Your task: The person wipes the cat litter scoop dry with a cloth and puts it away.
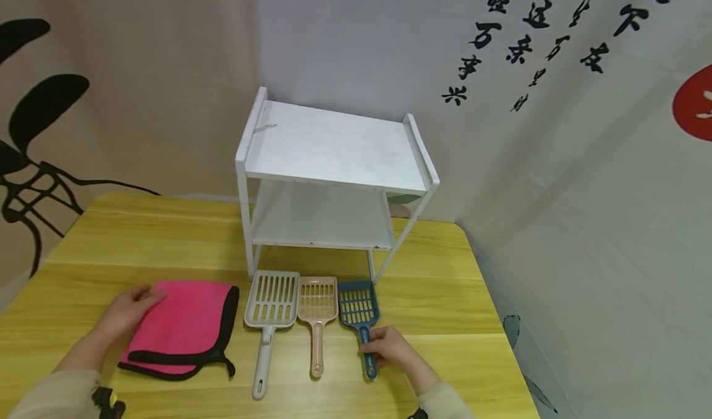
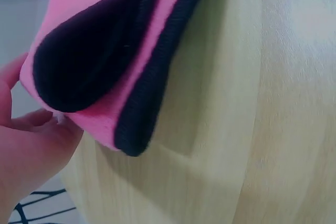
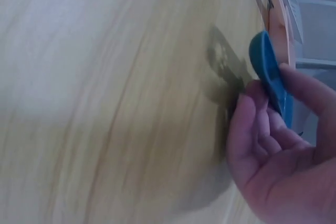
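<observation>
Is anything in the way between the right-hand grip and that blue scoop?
Nothing visible: the right-hand grip holds the blue scoop by its handle. The peach scoop lies beside it, not between.

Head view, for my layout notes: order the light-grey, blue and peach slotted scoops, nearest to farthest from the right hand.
1. Blue slotted scoop: in the right hand.
2. Peach slotted scoop: left of the blue.
3. Light-grey slotted scoop: leftmost scoop.

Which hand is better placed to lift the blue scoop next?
Probably the right hand: it grips the blue scoop by its handle. The left hand holds the pink cloth, with the white scoop and peach scoop lying between cloth and blue scoop.
</observation>
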`<state>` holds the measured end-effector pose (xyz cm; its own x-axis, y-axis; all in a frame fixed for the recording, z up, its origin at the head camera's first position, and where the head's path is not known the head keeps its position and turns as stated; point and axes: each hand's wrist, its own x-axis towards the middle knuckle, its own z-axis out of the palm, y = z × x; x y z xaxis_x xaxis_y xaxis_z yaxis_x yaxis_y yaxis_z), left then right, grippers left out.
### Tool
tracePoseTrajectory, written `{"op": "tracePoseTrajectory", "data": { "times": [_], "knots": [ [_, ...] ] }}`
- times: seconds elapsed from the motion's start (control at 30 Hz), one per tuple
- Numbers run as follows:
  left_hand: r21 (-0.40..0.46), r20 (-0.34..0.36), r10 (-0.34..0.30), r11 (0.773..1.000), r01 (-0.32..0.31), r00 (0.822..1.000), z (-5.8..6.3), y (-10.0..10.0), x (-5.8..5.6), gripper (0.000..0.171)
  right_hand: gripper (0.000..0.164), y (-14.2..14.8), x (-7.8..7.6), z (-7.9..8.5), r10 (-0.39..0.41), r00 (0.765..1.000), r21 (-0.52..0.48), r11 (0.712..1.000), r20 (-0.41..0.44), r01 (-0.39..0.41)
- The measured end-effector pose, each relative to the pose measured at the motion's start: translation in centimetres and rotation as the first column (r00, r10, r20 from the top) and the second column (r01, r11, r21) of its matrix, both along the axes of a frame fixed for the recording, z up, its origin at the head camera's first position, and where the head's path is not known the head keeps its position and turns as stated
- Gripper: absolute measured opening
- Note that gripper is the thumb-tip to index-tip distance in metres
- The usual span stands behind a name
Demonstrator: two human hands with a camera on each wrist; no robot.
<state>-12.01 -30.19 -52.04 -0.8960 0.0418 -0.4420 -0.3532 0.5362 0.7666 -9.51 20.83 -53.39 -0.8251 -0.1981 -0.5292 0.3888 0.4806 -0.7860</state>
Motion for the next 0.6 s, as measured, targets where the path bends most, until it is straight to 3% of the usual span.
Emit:
{"op": "tracePoseTrajectory", "data": {
  "times": [0.2, 0.4, 0.47, 0.6],
  "knots": [
    [0.008, -0.013, 0.007, 1.000, -0.007, 1.000, -0.1, -0.2, 0.1, 0.079, 0.024, 1.3, -0.3, -0.1, 0.004, 1.000, -0.123, 0.992, 0.011, -0.002],
    [0.008, -0.053, 0.064, 0.998, -0.064, 0.997, 0.6, -0.1, 0.4, 0.077, 0.040, 3.1, -0.9, 0.3, -0.007, 0.998, -0.294, 0.955, 0.067, 0.027],
    [0.032, -0.081, 0.089, 0.996, -0.087, 0.993, 0.9, 0.1, 0.6, 0.068, 0.046, 3.6, -1.0, 0.5, -0.019, 0.998, -0.297, 0.954, 0.067, 0.038],
    [0.109, -0.158, 0.135, 0.987, -0.119, 0.978, 1.7, 0.7, 1.0, 0.035, 0.050, 4.6, -1.3, 1.0, -0.031, 0.998, -0.298, 0.953, 0.058, 0.047]
  ]
}}
